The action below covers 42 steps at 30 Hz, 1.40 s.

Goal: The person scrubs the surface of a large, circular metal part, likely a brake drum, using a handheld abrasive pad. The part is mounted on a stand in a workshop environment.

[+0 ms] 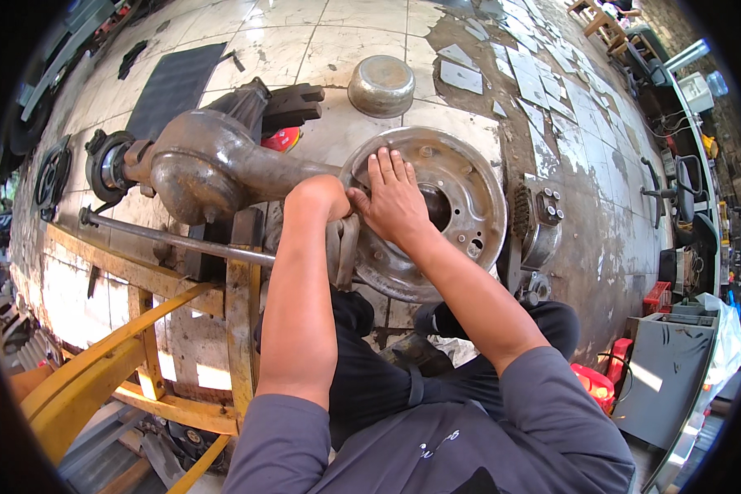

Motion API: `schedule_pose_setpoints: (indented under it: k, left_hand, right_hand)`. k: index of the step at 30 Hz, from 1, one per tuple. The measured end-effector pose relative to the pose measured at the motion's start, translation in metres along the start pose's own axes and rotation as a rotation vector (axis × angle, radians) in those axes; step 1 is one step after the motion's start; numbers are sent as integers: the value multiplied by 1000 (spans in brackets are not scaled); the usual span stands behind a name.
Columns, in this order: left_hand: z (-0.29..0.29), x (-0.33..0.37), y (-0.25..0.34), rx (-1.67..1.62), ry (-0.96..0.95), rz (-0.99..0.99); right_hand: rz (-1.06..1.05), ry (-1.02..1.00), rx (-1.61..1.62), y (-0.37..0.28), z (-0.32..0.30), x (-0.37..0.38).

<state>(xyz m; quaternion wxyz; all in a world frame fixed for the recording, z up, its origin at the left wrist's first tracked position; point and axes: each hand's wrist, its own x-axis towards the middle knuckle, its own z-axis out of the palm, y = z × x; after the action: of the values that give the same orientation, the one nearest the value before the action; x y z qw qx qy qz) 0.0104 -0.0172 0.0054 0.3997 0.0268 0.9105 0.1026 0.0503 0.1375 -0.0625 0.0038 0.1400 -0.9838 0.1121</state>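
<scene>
A large round metal brake backing plate [473, 177] stands at the end of a rusty axle housing [202, 160] with a bulging middle. My right hand [391, 193] lies flat on the plate's face, fingers stretched upward and thumb out to the left. Beside the plate's left rim, my left hand [317, 198] bends sharply at the wrist over the axle tube; its fingers are hidden behind. Below it hangs a grey, strap-like piece [346, 251]. A long metal rod [181, 243] runs alongside the axle on the left.
An upturned metal pot [381, 86] sits beyond the plate. Right of the plate stands a greasy metal part [543, 222] with bolts. A yellow metal frame [235, 329] rises at the left. Broken tiles [531, 78] litter the far floor, and a grey cabinet [663, 383] stands at right.
</scene>
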Motion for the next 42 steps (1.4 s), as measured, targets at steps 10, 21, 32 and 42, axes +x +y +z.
schedule_pose_setpoints:
  k: [10, 21, 32, 42]
  left_hand:
    - [-1, -2, 2, 32, 4, -1]
    - [-1, 0, -3, -18, 4, 10]
    - [-4, -3, -5, -23, -6, 61]
    - [-2, -1, 1, -62, -30, 24]
  right_hand:
    - [37, -48, -13, 10, -5, 3]
    - [15, -53, 29, 5, -6, 2]
    - [-147, -107, -29, 45, -28, -5]
    - [-285, 226, 66, 69, -83, -17]
